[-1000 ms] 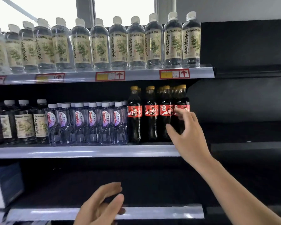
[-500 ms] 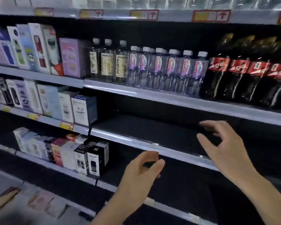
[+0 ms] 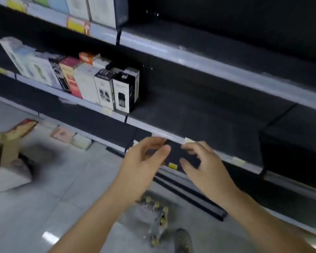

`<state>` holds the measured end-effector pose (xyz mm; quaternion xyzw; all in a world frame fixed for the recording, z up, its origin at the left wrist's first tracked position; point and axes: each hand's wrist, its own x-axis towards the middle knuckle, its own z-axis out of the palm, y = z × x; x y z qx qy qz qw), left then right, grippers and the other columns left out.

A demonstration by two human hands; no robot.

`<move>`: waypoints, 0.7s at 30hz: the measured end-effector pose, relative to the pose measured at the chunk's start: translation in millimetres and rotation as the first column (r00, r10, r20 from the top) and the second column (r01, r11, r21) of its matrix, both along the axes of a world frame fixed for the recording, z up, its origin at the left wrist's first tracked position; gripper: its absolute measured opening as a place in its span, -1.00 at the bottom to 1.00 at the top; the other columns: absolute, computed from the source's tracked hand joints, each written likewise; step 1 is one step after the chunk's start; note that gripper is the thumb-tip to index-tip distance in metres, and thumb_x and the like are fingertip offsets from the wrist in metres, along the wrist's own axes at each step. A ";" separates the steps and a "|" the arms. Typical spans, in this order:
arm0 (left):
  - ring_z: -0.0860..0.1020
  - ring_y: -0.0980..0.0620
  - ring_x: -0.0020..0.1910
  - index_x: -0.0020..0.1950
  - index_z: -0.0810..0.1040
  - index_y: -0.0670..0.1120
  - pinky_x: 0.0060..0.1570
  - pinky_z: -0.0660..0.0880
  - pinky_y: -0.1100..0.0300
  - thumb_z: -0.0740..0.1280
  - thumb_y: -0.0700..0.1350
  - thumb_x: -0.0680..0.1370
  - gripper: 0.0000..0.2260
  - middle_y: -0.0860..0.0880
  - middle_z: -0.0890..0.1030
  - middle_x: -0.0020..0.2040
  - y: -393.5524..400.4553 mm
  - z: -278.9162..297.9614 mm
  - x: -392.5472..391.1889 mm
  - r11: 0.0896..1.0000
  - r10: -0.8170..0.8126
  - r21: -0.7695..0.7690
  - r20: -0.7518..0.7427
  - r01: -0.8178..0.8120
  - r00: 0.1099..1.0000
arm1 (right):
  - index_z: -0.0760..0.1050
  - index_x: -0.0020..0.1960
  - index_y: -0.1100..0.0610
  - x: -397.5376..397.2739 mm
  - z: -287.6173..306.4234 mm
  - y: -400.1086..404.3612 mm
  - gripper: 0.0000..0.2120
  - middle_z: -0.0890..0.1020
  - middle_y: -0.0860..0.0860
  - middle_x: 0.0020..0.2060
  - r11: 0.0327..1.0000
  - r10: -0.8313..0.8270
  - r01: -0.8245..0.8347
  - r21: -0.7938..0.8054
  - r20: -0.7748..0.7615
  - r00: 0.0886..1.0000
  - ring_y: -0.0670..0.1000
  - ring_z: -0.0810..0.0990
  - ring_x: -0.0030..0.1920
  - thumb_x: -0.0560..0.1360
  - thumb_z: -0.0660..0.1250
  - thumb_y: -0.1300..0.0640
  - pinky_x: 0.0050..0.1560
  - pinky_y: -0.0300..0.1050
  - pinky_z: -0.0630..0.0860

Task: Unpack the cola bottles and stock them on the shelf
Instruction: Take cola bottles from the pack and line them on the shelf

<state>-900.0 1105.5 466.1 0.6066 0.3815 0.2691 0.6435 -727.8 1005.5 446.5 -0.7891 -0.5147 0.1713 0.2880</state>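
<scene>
Starting at the far left, an opened cardboard box (image 3: 2, 152) sits on the pale tiled floor (image 3: 49, 203), flaps up, its edges smeared by camera blur. Just right of it, along the foot of the shelving, a few flat packets (image 3: 69, 136) lie on the tiles. Above them, a row of small boxed goods (image 3: 91, 84) stands upright on a low shelf, white, red and black cartons packed side by side, the last black-and-white one right at the shelf divider. Higher up, more boxes (image 3: 98, 10) show at the top edge.

Now the centre, and both bare hands are out in front of the dark shelf unit (image 3: 208, 110). The left hand (image 3: 142, 161) hangs in the air, fingers loosely curved and spread, thumb up, nothing in it. Close beside it, but not touching, the right hand (image 3: 206, 165) mirrors it: fingers relaxed and apart, palm facing down and inward, gripping nothing. Both hover in front of the grey front rail (image 3: 226, 157) of a lower shelf, where small yellowish tags are stuck on.

Down below, between the two forearms, there is the shrink-wrapped pack of cola bottles (image 3: 151, 216), resting on the floor with yellow caps showing through the plastic; it is blurred, so I cannot count the bottles. Just right of it, a shoe (image 3: 183, 240) pokes into view. Further right, the black shelves run on, dark and hard to read.
</scene>
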 end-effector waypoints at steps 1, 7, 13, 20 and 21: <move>0.68 0.18 -0.04 0.12 0.63 0.13 -0.12 0.57 0.31 0.40 -0.01 0.58 -0.87 0.21 0.71 -0.02 3.6 -20.1 -3.7 1.000 -0.001 -0.005 -0.018 0.001 1.000 | 0.53 0.29 -0.09 -7.5 -28.8 3.4 -0.72 0.48 -0.24 0.15 0.999 0.008 -0.009 -0.035 -0.024 1.000 -0.24 0.51 0.17 0.59 0.40 0.00 0.16 -0.29 0.48; 0.68 0.05 0.07 0.14 0.65 0.11 -0.04 0.60 0.11 0.42 0.05 0.57 -0.84 0.10 0.72 0.03 19.3 -147.2 -28.2 0.996 0.063 -0.058 -0.086 -0.069 0.994 | 0.55 0.33 0.04 -37.7 -202.6 23.2 -0.66 0.54 -0.10 0.20 0.984 0.051 -0.065 -0.167 -0.086 0.995 -0.12 0.57 0.18 0.57 0.42 0.06 0.20 -0.21 0.50; 0.69 0.13 0.02 0.06 0.65 0.14 0.02 0.59 0.20 0.40 0.05 0.55 -0.89 0.16 0.73 -0.03 25.3 -263.7 -56.5 0.988 0.090 -0.117 -0.130 -0.105 0.987 | 0.49 0.41 0.02 -63.2 -360.0 29.1 -0.60 0.56 -0.02 0.27 0.933 0.066 -0.108 -0.342 -0.132 0.989 -0.02 0.59 0.22 0.58 0.38 0.03 0.11 -0.21 0.46; 0.68 0.14 0.11 0.21 0.65 0.08 0.23 0.57 0.02 0.34 0.14 0.47 -0.65 0.12 0.73 0.08 17.0 -369.5 -87.7 0.976 0.098 -0.169 -0.206 -0.134 0.974 | 0.39 0.49 0.04 -97.7 -529.8 14.7 -0.57 0.49 0.04 0.41 0.707 0.259 -0.256 -0.659 -0.096 0.961 0.12 0.51 0.39 0.64 0.24 -0.01 0.34 0.05 0.48; 0.67 0.15 0.12 0.21 0.65 0.07 0.23 0.58 0.02 0.33 0.14 0.48 -0.65 0.12 0.73 0.09 15.1 -379.5 -89.6 0.974 0.098 -0.181 -0.209 -0.137 0.973 | 0.40 0.46 0.07 -100.6 -550.3 11.1 -0.60 0.49 0.07 0.39 0.655 0.314 -0.281 -0.701 -0.085 0.946 0.16 0.51 0.38 0.65 0.21 0.01 0.32 0.08 0.48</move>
